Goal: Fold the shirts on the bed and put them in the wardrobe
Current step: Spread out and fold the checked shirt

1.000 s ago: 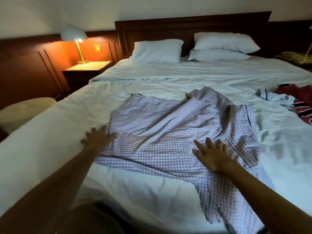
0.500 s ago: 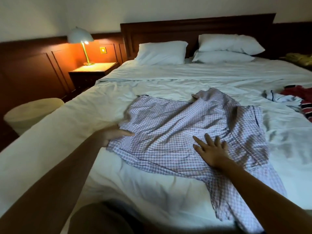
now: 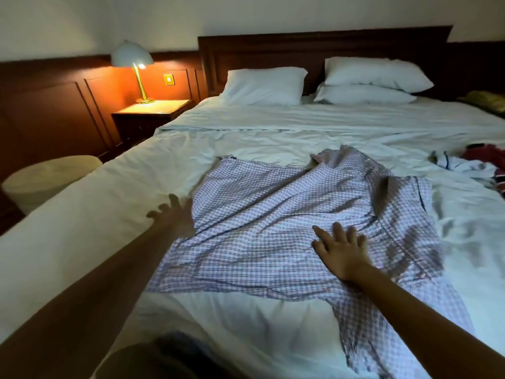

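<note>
A checked, purple-and-white shirt (image 3: 273,220) lies spread and wrinkled on the white bed (image 3: 95,214). One part of it trails toward the near right edge. My left hand (image 3: 175,218) is at the shirt's left edge with fingers spread, touching the fabric and sheet. My right hand (image 3: 341,250) rests flat on the shirt's lower right part, fingers straight. A heap of other clothes, white and red (image 3: 475,165), lies at the bed's right side.
Three white pillows (image 3: 265,86) lean by the dark wooden headboard. A lit lamp (image 3: 134,67) stands on the nightstand (image 3: 153,110) at left. A pale round bin (image 3: 46,181) sits beside the bed on the left. A yellow-green object (image 3: 486,101) lies far right.
My left hand has slid along the shirt's left edge, further up the bed, with fingers now spread. My right hand stays flat on the shirt. The view has shifted slightly.
</note>
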`<state>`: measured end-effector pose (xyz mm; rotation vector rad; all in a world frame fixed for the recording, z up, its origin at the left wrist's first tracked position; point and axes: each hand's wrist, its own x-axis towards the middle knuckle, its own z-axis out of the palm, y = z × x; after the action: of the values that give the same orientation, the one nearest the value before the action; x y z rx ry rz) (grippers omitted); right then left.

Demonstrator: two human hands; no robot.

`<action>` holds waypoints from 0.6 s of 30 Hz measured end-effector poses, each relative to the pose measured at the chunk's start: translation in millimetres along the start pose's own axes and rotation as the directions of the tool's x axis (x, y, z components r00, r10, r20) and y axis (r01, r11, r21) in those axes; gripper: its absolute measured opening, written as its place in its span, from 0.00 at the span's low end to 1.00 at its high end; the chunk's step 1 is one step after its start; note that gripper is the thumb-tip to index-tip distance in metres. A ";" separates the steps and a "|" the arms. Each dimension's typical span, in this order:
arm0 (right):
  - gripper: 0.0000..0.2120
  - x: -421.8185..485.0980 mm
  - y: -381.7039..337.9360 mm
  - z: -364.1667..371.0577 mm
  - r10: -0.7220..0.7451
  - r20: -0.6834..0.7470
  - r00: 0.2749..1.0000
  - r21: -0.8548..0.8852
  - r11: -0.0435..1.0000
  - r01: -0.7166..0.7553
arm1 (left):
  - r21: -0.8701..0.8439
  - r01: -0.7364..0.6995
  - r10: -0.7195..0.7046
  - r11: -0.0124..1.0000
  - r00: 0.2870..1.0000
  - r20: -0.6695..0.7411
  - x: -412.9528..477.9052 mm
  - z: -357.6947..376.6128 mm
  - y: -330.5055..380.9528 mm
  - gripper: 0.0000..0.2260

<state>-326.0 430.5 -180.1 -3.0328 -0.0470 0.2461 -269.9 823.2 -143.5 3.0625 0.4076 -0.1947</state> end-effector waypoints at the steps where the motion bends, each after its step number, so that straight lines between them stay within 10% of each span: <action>1: 0.29 3.3 -0.4 2.1 -0.018 -0.008 1.000 0.002 1.000 0.018 | 0.081 -0.048 0.050 0.996 0.999 -0.014 -23.3 -16.6 21.9 0.31; 8: 0.32 54.6 -0.1 8.9 -0.091 0.006 0.996 0.046 0.995 0.090 | -0.055 -0.228 0.232 0.972 0.969 0.081 17.8 36.8 61.7 0.30; 18: 0.31 155.2 -7.7 12.1 -0.053 -0.254 0.966 0.128 0.988 0.088 | -0.318 -0.145 0.059 0.937 0.962 -0.265 140.7 54.5 90.2 0.42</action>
<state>-175.0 445.3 -215.9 -2.8910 -0.1132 -0.1353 -117.9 769.1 -213.2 2.7631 0.2559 0.2477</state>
